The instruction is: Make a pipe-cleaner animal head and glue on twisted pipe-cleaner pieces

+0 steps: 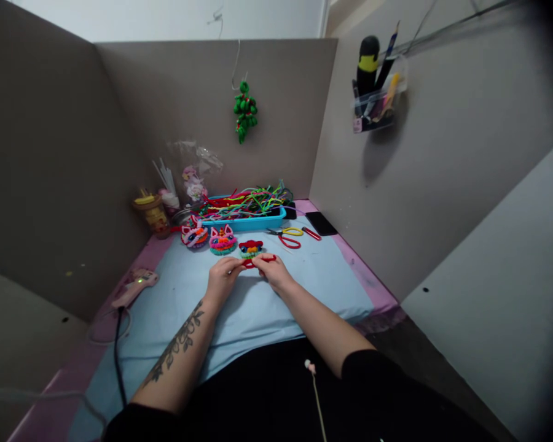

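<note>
A red pipe cleaner [249,263] is stretched between my two hands above the blue cloth. My left hand [223,275] is closed, pinching its left part. The fingers of my right hand [271,271] pinch the other part, and a red end sticks out past them. Just behind my hands sits a small figure [251,247] with a red top, eyes and an orange middle; my fingers partly cover its lower edge. Two more colourful fuzzy figures, one pink-eared with a teal base [223,240] and one pink and orange [194,236], stand to its left.
Behind the figures, a blue tray [244,224] holds many coloured pipe cleaners. Yellow-and-red-handled pliers [289,237], a red tool [311,233] and a black phone [321,223] lie right. A pink glue gun [136,287] with a cord rests left. Grey partitions [184,104] enclose the table.
</note>
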Demonstrator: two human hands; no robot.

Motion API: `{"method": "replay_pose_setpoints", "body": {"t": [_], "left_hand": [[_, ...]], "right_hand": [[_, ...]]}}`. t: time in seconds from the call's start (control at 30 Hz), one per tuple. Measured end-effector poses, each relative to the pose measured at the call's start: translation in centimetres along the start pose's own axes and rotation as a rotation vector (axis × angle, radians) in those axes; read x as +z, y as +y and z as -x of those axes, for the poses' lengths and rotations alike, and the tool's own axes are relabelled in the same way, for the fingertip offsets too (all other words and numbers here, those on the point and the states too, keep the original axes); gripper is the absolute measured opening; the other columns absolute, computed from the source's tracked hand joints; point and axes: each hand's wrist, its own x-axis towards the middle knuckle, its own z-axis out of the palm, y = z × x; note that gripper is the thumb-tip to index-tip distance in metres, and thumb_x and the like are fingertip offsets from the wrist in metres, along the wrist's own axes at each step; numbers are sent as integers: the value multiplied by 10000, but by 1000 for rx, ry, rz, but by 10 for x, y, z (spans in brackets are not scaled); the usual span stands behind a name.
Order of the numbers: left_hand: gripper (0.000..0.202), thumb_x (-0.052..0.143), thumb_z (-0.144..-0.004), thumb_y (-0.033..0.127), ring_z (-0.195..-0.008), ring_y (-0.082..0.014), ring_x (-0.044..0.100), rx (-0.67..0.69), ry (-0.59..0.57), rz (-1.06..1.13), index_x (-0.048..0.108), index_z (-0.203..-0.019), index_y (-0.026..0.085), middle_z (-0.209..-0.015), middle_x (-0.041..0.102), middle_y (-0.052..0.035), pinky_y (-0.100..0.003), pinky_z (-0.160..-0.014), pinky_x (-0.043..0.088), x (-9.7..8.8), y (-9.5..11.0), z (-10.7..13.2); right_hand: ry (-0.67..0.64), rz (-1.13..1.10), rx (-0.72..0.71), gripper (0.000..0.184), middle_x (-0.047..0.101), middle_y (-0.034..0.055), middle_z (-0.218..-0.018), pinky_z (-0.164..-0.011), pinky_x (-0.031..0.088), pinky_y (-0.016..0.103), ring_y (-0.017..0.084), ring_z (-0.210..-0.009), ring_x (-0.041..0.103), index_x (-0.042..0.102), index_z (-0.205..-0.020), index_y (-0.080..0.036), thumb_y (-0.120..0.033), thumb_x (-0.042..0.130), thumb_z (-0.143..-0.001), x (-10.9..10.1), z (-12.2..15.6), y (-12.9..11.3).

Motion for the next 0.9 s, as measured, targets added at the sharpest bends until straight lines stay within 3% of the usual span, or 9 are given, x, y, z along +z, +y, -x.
{"method": "replay_pose_setpoints", "body": {"t": [0.13,0.2,0.37,0.53,0.67,0.8,0.9], "left_hand": [[432,665,-703,328,-845,-177,620,-95,-65,66,620,-1112,199,-1052,661,-86,-311,-722,513,1,1,-3],[503,670,-684,340,-836,-175,626,-156,-80,107,590,-1155,184,-1094,648,-93,-311,-718,518,1,4,-4],[293,604,-733,366,-741,-176,643,-345,-96,168,691,-899,140,-834,713,-73,-275,-687,507,0,9,-5],[366,571,-749,456,-580,-144,606,-458,-166,260,696,-825,120,-653,683,-46,-236,-557,469,0,4,-5],[401,571,-742,497,-559,-135,588,-474,-172,315,681,-763,112,-636,665,-44,-228,-523,454,0,5,-6],[430,631,-701,474,-653,-166,628,-507,-134,398,656,-931,111,-759,696,-79,-236,-537,477,2,8,-7],[409,657,-686,434,-656,-164,627,-501,-121,441,658,-928,105,-778,703,-92,-249,-570,485,2,11,-6]], "right_hand": [[76,34,-38,247,412,-65,-440,-442,256,223,76,-443,339,591,-638,-162,-403,643,-625,-3,-1,0],[80,72,-69,257,408,-61,-448,-458,261,223,79,-462,338,589,-637,-158,-412,632,-639,-4,-1,-1],[45,137,-133,264,427,-45,-495,-494,284,232,90,-496,356,591,-638,-161,-422,630,-654,-3,3,-5],[7,129,-149,231,436,-44,-492,-499,293,231,98,-503,382,601,-675,-166,-397,616,-682,-1,3,-5],[-13,142,-141,230,434,-46,-483,-499,296,229,99,-503,386,601,-670,-165,-394,615,-686,-2,3,-5],[-30,151,-148,240,446,-43,-499,-502,299,226,98,-509,392,587,-663,-167,-404,607,-691,-1,4,-4],[-56,170,-159,242,455,-38,-512,-508,305,224,99,-521,403,584,-660,-162,-400,603,-698,0,5,-4]]}}
